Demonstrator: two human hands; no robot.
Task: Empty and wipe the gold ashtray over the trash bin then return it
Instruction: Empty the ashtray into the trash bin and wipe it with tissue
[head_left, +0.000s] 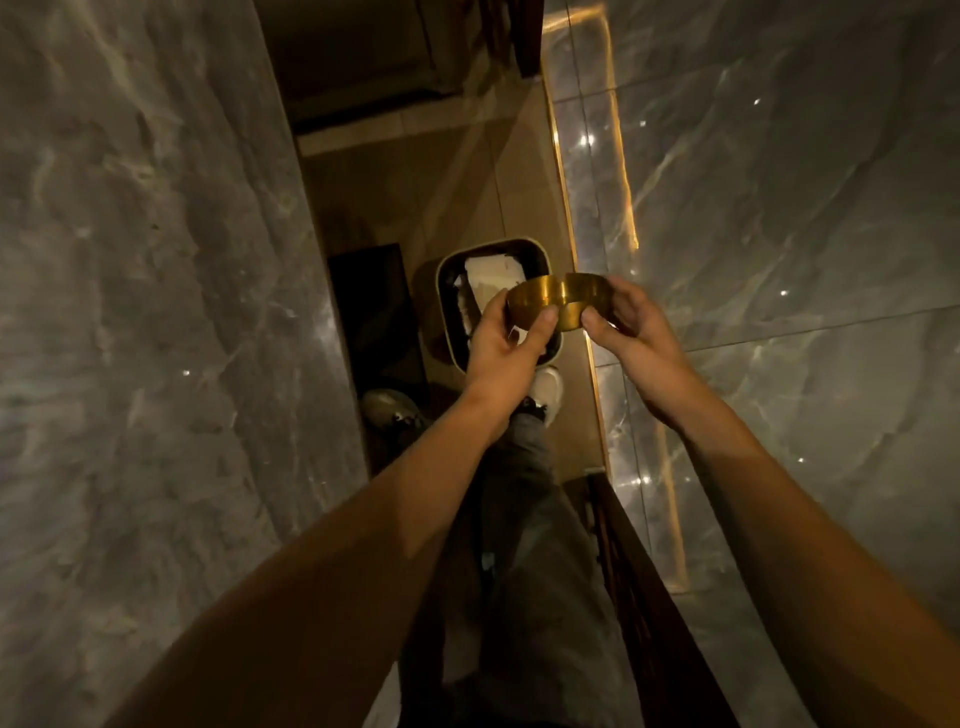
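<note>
The round gold ashtray (553, 302) is held in the air between both hands, directly above the trash bin (445, 270). My left hand (506, 338) grips its left side, thumb on the near wall. My right hand (631, 332) pinches its right side with thumb and fingers. The ashtray is tilted with its open side turned away from me, so its inside is hidden. The bin is a rounded square with a pale rim and dark liner, standing on the floor with white paper waste (485, 288) inside. I cannot make out a wiping cloth or tissue in either hand.
A grey marble counter (130, 338) runs along the left and another marble surface (779, 260) with a glowing gold edge strip along the right. The narrow tan floor aisle (415, 197) lies between them. My legs and shoes (548, 387) stand just behind the bin.
</note>
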